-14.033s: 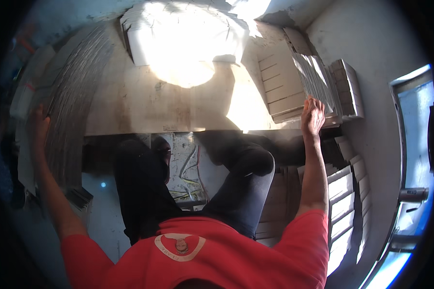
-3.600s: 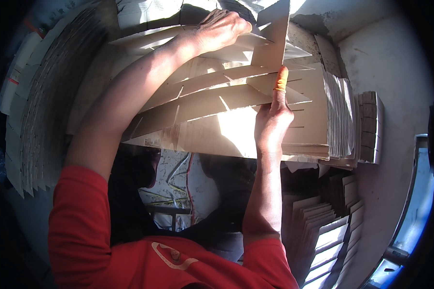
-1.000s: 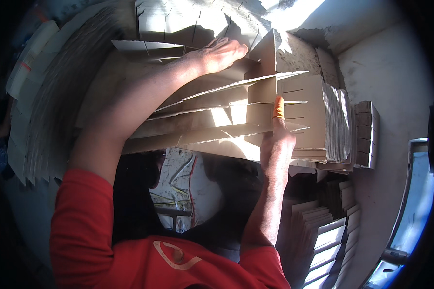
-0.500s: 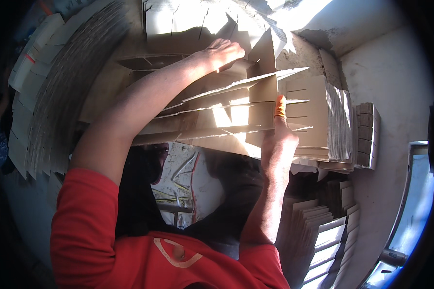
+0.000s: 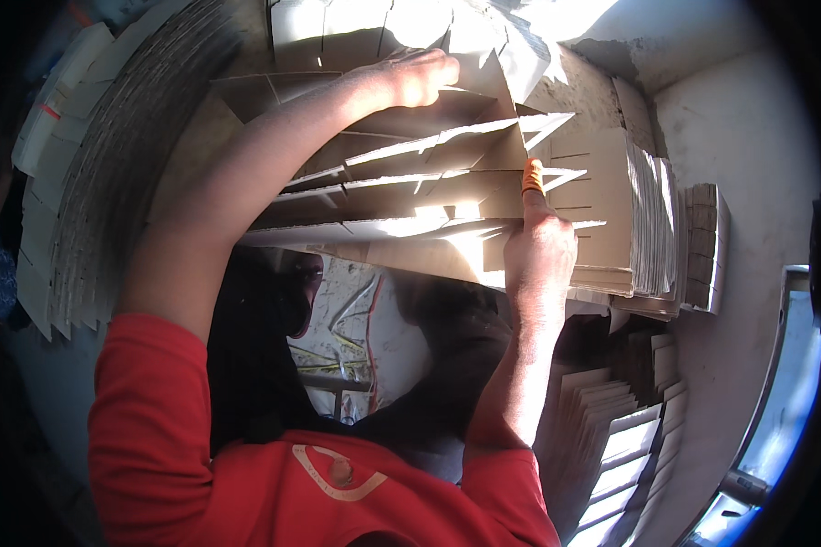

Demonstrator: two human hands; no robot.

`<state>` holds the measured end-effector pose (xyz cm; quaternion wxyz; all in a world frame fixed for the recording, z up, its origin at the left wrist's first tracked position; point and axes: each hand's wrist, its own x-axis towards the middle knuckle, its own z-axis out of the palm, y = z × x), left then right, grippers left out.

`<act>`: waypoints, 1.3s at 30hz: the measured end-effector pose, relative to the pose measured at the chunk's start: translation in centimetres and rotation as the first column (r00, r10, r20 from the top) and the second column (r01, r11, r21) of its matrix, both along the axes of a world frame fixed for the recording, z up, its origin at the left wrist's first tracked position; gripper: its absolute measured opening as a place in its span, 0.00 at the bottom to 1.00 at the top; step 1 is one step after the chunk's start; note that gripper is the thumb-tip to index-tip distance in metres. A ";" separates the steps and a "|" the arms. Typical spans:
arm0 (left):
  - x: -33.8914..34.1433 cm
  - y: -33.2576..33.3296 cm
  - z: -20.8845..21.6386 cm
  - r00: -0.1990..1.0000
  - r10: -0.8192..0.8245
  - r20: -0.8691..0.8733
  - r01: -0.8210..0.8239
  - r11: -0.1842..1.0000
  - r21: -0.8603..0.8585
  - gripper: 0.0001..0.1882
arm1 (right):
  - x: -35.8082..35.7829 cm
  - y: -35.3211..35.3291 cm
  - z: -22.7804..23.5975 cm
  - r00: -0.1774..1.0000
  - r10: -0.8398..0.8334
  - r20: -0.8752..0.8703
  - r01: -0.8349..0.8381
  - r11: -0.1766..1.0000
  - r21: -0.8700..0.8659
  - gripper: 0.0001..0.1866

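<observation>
Long slotted cardboard strips [image 5: 388,194] stand on edge, side by side, in front of me. A cardboard cross strip [image 5: 504,96] runs across them near their right ends, fitted into slots. My left hand [image 5: 420,79] is at the far side, its fingers curled at the farthest long strip; the fingertips are partly hidden. My right hand [image 5: 543,246] grips the near end of the cross strip, beside the nearest long strips. An orange cover [image 5: 533,175] wraps one digit, which points away from me along the cardboard. The other right fingers are mostly hidden.
Stacked slotted cardboard pieces stand at the left [image 5: 109,173], at the far side [image 5: 365,36], and at the right [image 5: 602,205]. More cardboard strips [image 5: 602,428] lean at the lower right, near a wall [image 5: 730,137]. Below, the floor [image 5: 397,351] shows between my legs.
Both hands have moved slightly away from me, the right one also a little rightward. The long strips have tilted and shifted with them, showing more of their faces.
</observation>
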<state>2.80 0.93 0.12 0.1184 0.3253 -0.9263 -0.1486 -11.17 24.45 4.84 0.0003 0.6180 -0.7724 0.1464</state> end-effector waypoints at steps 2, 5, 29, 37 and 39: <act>0.5 0.5 1.5 0.999 0.035 -0.011 -0.034 0.998 0.051 0.13 | -0.6 -0.3 -1.1 0.998 0.024 -0.056 -0.025 1.000 -0.016 0.24; 1.6 1.9 4.0 0.999 0.023 -0.026 -0.021 0.996 0.092 0.19 | -1.8 -1.1 -2.3 0.995 0.014 -0.103 -0.014 1.000 0.004 0.22; 12.0 6.3 1.9 0.992 0.077 -0.100 -0.051 0.970 0.239 0.06 | -19.3 2.2 -6.0 0.754 -0.351 -0.555 0.401 0.916 -0.034 0.28; 10.2 7.2 3.3 0.999 0.041 -0.013 -0.039 0.986 0.163 0.11 | -22.9 0.8 -5.9 0.850 -0.391 -0.352 0.374 0.920 -0.117 0.22; 10.0 7.4 2.0 0.992 0.018 -0.122 -0.011 0.998 0.062 0.05 | -24.4 0.3 -5.9 0.859 -0.435 -0.269 0.431 0.899 -0.076 0.25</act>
